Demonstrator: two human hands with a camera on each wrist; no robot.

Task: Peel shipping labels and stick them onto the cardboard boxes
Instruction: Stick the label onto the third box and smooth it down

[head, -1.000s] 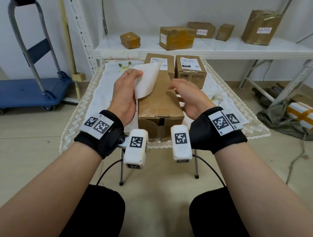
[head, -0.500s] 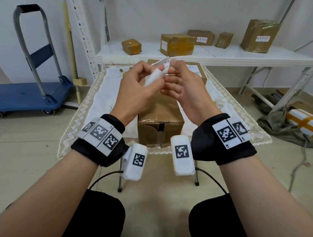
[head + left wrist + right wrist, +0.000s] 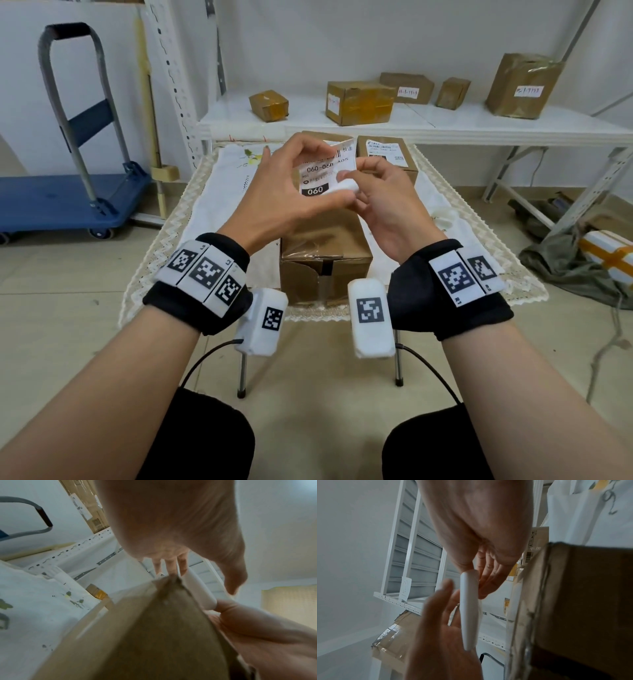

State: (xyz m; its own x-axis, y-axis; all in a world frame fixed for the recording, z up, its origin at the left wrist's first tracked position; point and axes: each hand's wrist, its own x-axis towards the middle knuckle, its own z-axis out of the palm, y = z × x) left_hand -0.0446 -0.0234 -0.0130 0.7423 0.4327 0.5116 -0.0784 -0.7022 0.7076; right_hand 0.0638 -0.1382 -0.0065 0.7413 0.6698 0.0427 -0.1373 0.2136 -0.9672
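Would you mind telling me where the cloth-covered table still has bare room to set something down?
Bare cloth lies left of the long box, out to the lace edge; a narrower strip lies to its right, beside the labelled box. The middle is crowded with both boxes and the hands.

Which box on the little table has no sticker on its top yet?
The long box nearest the person, under both hands. The smaller box behind it already wears a white label on top.

Even, soft daylight is seen — shadows faint; wrist views are blurred, dim toward 5 o'clock, edges bent.
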